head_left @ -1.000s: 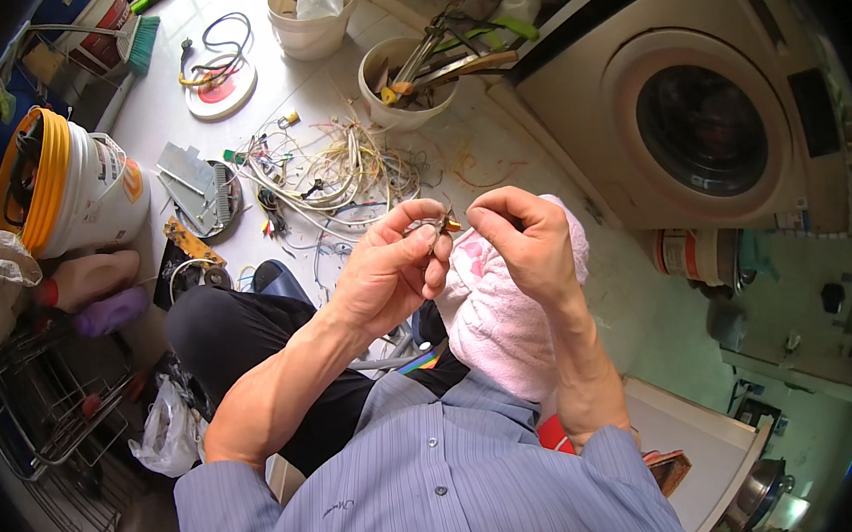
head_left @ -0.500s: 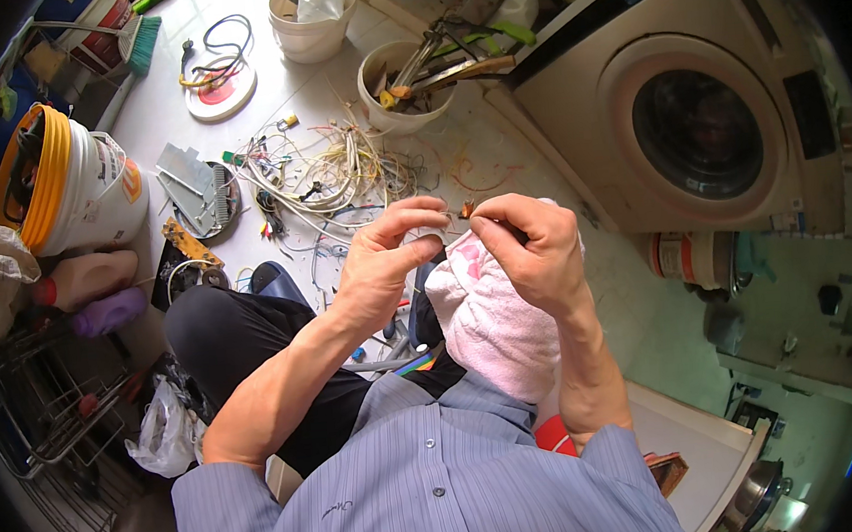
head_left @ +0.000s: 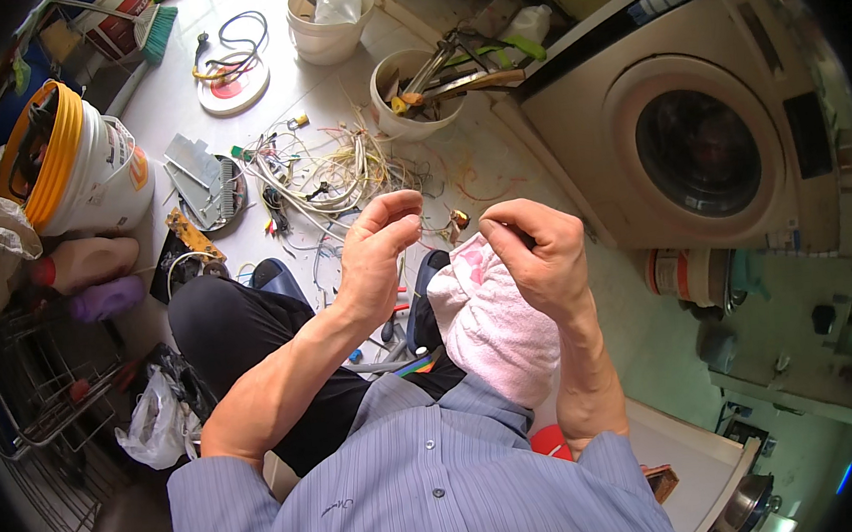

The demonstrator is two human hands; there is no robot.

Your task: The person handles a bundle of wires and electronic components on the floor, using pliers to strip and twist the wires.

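A small copper-coloured part (head_left: 458, 220), just one, appears in the head view immediately left of the right hand (head_left: 540, 257). That hand's thumb and forefinger pinch narrow, seemingly on the part's thin end, too small to make out; its other fingers curl. The left hand (head_left: 375, 255), apart to the left, is half-curled, a gap between thumb and forefinger. One pink towel (head_left: 490, 321) lies on the near side. Farther off are one wire tangle (head_left: 359, 176) and two white buckets (head_left: 413, 127); one front-loading washing machine (head_left: 707, 152) stands right.
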